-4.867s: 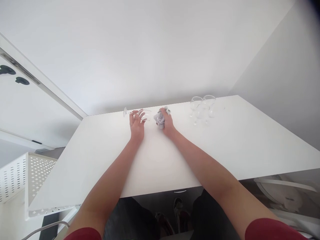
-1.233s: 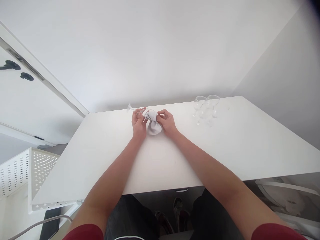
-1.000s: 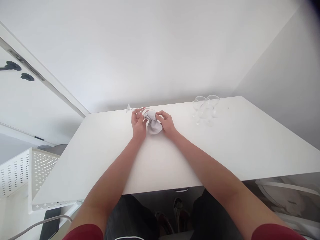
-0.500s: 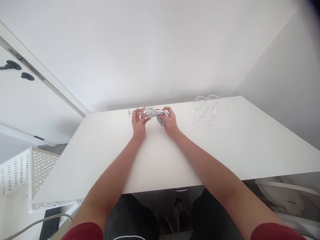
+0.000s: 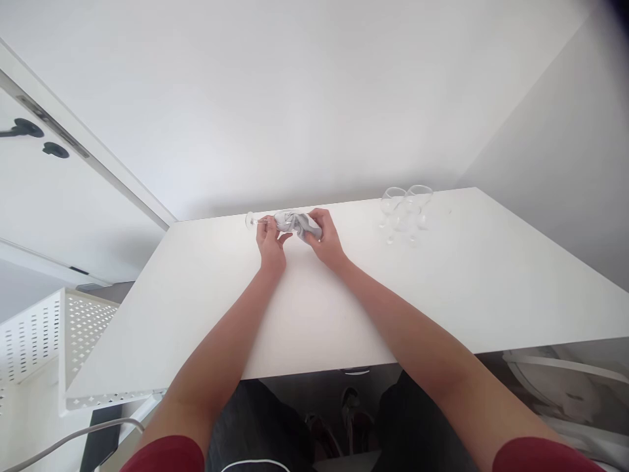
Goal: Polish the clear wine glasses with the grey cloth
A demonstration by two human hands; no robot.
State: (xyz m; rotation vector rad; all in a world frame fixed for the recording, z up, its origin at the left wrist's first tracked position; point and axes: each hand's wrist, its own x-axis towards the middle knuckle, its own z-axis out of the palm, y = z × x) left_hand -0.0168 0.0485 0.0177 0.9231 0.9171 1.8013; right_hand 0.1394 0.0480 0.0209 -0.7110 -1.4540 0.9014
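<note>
A stemmed wine glass [image 5: 250, 220] lies sideways in my left hand [image 5: 269, 241], its foot pointing left. My left fingers are closed round it near the stem and the lower bowl. A grey-white cloth [image 5: 299, 224] is bunched at the bowl, which it partly hides. My right hand [image 5: 327, 241] grips the cloth at the right end of the glass. Both hands are over the far side of the white table [image 5: 314, 314].
Several clear wine glasses [image 5: 407, 208] stand together at the back right of the table. A wall [image 5: 314, 98] rises behind the table. To the left are a white perforated rack [image 5: 63, 341] and a door with a dark handle [image 5: 27, 128].
My right hand has shifted a little left with the cloth, closer to my left hand. The glass's foot has tilted and now shows more of its round face.
</note>
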